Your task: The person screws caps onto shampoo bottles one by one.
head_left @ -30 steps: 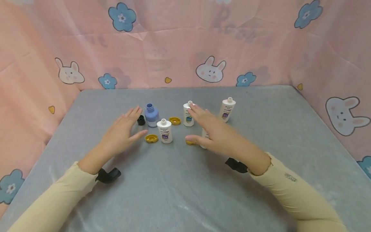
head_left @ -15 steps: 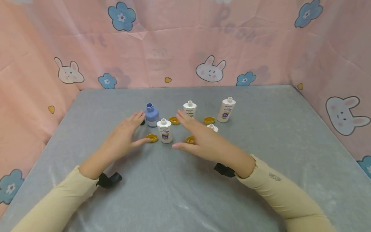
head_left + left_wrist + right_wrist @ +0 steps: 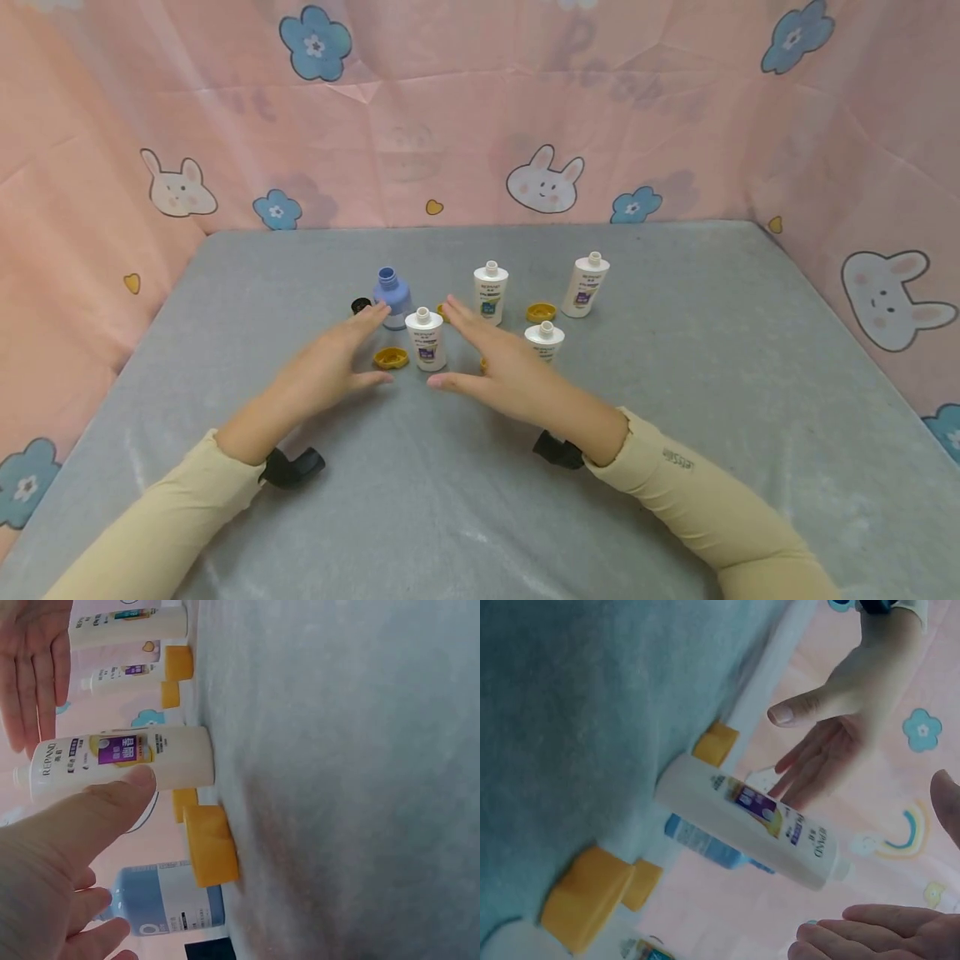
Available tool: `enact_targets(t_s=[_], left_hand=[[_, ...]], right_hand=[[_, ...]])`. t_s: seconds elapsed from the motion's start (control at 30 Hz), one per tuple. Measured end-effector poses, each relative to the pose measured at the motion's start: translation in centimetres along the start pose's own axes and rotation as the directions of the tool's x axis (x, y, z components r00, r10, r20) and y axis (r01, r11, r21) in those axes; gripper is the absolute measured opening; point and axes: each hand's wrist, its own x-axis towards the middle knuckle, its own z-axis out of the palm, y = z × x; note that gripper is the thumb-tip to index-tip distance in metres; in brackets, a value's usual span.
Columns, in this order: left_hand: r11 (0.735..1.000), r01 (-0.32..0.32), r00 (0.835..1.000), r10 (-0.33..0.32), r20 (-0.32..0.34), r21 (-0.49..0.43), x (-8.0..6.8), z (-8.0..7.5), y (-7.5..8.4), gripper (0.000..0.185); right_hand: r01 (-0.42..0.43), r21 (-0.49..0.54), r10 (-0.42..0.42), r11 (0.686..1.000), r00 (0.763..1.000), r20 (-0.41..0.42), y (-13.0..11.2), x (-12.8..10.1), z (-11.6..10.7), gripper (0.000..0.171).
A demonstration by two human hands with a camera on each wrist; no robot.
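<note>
Several small white bottles without caps stand on the grey table (image 3: 675, 400). My left hand (image 3: 360, 348) and right hand (image 3: 468, 346) are both open, palms facing each other, on either side of the front white bottle (image 3: 425, 339) without touching it. The left wrist view shows that bottle (image 3: 127, 761) just past my left thumb (image 3: 82, 817). A yellow cap (image 3: 392, 358) lies by my left fingers. The blue bottle (image 3: 392, 289) and a black cap (image 3: 361, 305) sit behind my left hand. In the right wrist view the white bottle (image 3: 757, 821) stands between both hands.
Other white bottles stand at the middle back (image 3: 491, 292), the right back (image 3: 586, 285) and beside my right hand (image 3: 544, 338). Another yellow cap (image 3: 540, 312) lies among them. Pink cloth walls (image 3: 480, 125) with rabbits and flowers enclose the table on three sides.
Both hands have moved inward to flank the front white bottle. My right hand came left and nearer, away from the back bottles, uncovering the white bottle and yellow cap on the right.
</note>
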Motion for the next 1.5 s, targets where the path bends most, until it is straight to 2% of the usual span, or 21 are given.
enact_targets(t_s=[0.2, 0.43, 0.53, 0.7, 0.83, 1.1, 1.23, 1.3, 1.43, 1.5], left_hand=[[0.999, 0.001, 1.000, -0.002, -0.029, -0.039, -0.2, 0.6, 0.0, 0.084], [0.986, 0.089, 0.995, -0.094, -0.032, -0.138, -0.3, 1.2, -0.3, 0.078], [0.969, 0.120, 0.992, -0.126, -0.016, -0.215, -0.2, 1.4, -0.5, 0.074], [0.908, 0.186, 0.982, -0.184, 0.041, -0.375, 0.2, 1.6, -0.8, 0.066], [0.874, 0.229, 0.973, -0.219, 0.073, -0.428, 0.4, 1.7, -1.0, 0.059], [0.841, 0.249, 0.967, -0.239, 0.084, -0.479, 0.7, 2.3, -1.5, 0.052], [0.831, 0.259, 0.964, -0.252, 0.082, -0.492, 0.9, 2.6, -1.7, 0.051], [0.825, 0.261, 0.963, -0.257, 0.080, -0.500, 0.9, 2.7, -1.7, 0.050], [0.824, 0.258, 0.964, -0.257, 0.073, -0.505, 1.1, 2.8, -1.6, 0.049], [0.829, 0.256, 0.964, -0.257, 0.068, -0.497, 1.2, 2.9, -1.5, 0.049]], right_hand=[[-0.041, 0.051, 0.041, 0.998, 0.999, -0.014, 0.0, 0.6, 0.7, 0.096], [-0.108, 0.096, 0.113, 0.989, 0.992, -0.052, 0.2, 1.1, 1.6, 0.091], [-0.126, 0.163, 0.138, 0.979, 0.988, -0.062, 0.4, 1.4, 2.0, 0.090], [-0.137, 0.299, 0.162, 0.944, 0.985, -0.062, 0.8, 2.1, 2.5, 0.089], [-0.139, 0.375, 0.175, 0.917, 0.983, -0.063, 1.2, 2.6, 2.9, 0.086], [-0.152, 0.518, 0.197, 0.841, 0.980, -0.032, 1.4, 3.2, 3.3, 0.071], [-0.172, 0.558, 0.215, 0.812, 0.976, -0.012, 1.5, 3.5, 3.4, 0.073], [-0.197, 0.586, 0.239, 0.786, 0.971, 0.006, 1.6, 3.8, 3.4, 0.073], [-0.229, 0.624, 0.269, 0.747, 0.963, 0.031, 1.7, 4.3, 3.4, 0.072], [-0.234, 0.624, 0.277, 0.745, 0.961, 0.030, 1.8, 4.5, 3.4, 0.069]])
